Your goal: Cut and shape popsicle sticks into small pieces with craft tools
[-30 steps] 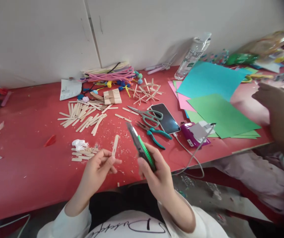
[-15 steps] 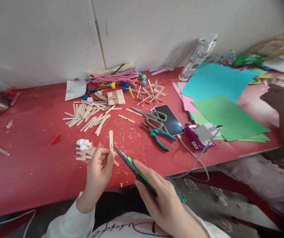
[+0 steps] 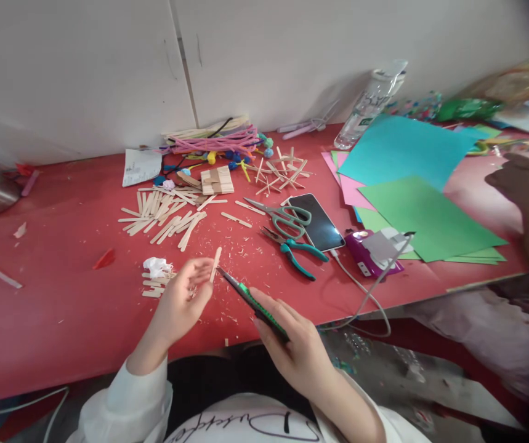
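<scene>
Between the thumb and fingers of my left hand [image 3: 184, 299] is a wooden craft stick [image 3: 216, 261], tilted slightly to the right. My right hand [image 3: 294, 344] is wrapped round a black and green utility knife [image 3: 257, 306]. Its blade points up and left, with the tip close to the stick; whether they touch I cannot tell. Wood shavings [image 3: 241, 246] lie scattered on the red table [image 3: 84, 320] beyond my hands. Behind my left hand are several short stick pieces [image 3: 153, 286] and a crumpled white tissue [image 3: 156, 267].
Loose craft sticks [image 3: 160, 209] lie farther back, near pipe cleaners [image 3: 218, 140]. Scissors [image 3: 287, 218], pliers [image 3: 296, 249] and a phone [image 3: 317, 221] lie right of centre. Coloured paper [image 3: 430, 215], a purple power strip [image 3: 370, 258] and a bottle [image 3: 366, 111] stand further right, near another person's hand [image 3: 516, 181].
My left hand has turned and its fingers have loosened, tilting the craft stick to the right. The knife in my right hand has shifted slightly, its tip a little higher and further right.
</scene>
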`<move>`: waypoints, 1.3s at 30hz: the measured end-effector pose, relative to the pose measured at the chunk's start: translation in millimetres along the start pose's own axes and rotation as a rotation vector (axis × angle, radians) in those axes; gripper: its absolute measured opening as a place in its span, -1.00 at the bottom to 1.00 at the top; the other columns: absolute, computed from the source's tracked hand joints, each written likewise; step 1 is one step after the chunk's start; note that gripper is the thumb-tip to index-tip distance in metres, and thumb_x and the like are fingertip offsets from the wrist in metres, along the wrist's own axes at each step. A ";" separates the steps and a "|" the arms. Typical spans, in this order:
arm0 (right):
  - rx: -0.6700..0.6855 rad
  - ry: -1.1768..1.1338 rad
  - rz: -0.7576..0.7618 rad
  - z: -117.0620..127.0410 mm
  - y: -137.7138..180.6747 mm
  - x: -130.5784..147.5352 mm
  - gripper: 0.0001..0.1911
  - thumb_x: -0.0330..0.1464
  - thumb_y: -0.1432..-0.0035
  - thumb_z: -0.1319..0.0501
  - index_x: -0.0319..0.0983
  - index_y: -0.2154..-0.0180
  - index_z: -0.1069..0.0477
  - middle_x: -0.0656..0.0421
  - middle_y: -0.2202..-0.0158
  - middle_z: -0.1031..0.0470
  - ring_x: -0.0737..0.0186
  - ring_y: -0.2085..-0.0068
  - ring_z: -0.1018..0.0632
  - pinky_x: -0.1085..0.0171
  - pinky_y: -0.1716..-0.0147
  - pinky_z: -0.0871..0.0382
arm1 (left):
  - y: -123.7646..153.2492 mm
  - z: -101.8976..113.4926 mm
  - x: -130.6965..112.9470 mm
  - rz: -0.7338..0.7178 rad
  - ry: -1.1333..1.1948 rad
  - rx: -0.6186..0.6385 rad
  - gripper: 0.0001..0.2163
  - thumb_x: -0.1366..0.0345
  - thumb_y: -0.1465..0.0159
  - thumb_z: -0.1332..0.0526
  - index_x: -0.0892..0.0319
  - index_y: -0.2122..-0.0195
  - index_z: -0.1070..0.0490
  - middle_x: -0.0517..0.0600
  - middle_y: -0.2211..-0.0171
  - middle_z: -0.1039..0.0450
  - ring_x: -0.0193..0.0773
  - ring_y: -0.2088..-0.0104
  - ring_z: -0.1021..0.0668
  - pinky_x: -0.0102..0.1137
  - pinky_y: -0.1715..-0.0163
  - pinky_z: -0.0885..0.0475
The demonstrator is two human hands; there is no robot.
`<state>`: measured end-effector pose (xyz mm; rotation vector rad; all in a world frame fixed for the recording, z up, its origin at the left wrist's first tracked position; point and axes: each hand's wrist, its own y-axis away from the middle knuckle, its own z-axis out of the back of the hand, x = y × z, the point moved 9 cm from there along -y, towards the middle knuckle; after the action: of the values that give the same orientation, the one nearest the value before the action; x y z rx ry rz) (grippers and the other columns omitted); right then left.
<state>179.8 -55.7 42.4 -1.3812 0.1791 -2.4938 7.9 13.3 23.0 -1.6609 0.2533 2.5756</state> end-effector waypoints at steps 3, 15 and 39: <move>0.001 0.058 0.007 -7.8 -1.4 -6.9 -0.60 -0.45 -0.23 -0.03 -0.26 -0.10 -0.31 0.02 0.27 -0.53 0.19 0.33 -0.59 0.30 0.38 -0.52 | -7.8 1.2 -6.6 -0.049 0.110 0.033 -0.63 0.10 -0.26 -0.09 0.17 -0.02 -0.27 0.20 -0.12 -0.34 -0.07 -0.09 -0.43 -0.19 -0.06 -0.34; -0.048 0.091 -0.079 -0.4 -0.4 -26.3 -0.61 -0.40 -0.24 -0.02 -0.25 -0.09 -0.31 0.10 0.37 -0.48 0.29 0.54 -0.49 0.37 0.57 -0.41 | -85.9 -4.3 0.7 -0.053 -0.658 -0.003 -0.90 0.28 -0.03 -0.30 0.14 0.53 -0.40 -0.01 0.44 -0.46 -0.17 0.37 -0.50 -0.39 0.38 -0.32; -0.038 0.114 -0.072 -7.5 -4.8 -15.3 -0.58 -0.42 -0.23 0.00 -0.26 -0.11 -0.28 0.07 0.35 -0.49 0.25 0.48 -0.52 0.33 0.49 -0.45 | -52.8 9.5 -28.3 -0.330 -0.492 -0.190 -0.82 0.21 -0.26 -0.08 0.12 0.40 -0.41 -0.09 0.49 -0.50 -0.32 0.50 -0.49 -0.48 0.40 -0.30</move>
<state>180.2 -46.7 27.1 -1.2817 0.2049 -2.6439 18.8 67.8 47.1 -0.9480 -0.2766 2.6915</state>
